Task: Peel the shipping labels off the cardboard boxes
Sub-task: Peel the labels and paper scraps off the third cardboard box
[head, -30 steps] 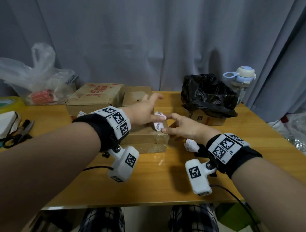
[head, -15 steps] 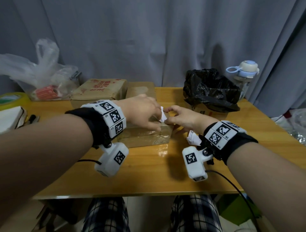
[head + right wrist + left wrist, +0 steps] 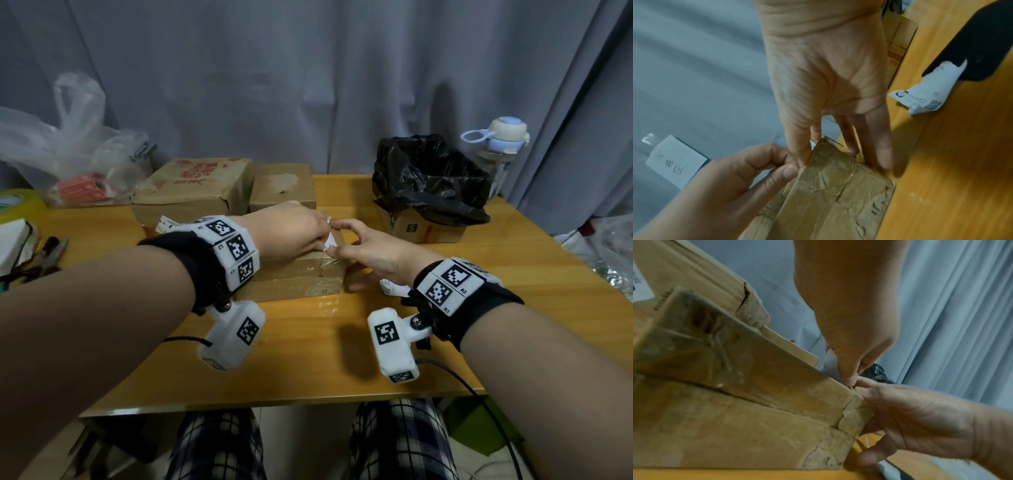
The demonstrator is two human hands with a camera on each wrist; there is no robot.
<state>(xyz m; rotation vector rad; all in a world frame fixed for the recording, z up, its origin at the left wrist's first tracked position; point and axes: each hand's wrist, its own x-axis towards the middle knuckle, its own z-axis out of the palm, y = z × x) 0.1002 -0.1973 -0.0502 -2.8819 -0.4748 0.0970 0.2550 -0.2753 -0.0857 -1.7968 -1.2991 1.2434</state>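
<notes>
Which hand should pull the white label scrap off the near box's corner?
Left. The left hand pinches the label; the right hand has straight fingers braced against the box side, likely steadying it.

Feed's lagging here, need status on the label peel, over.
Left hand pinching white label at near box's top corner. Right hand pressing that corner. Label not yet off. Loose scrap on table by right wrist, no obstruction.
</notes>
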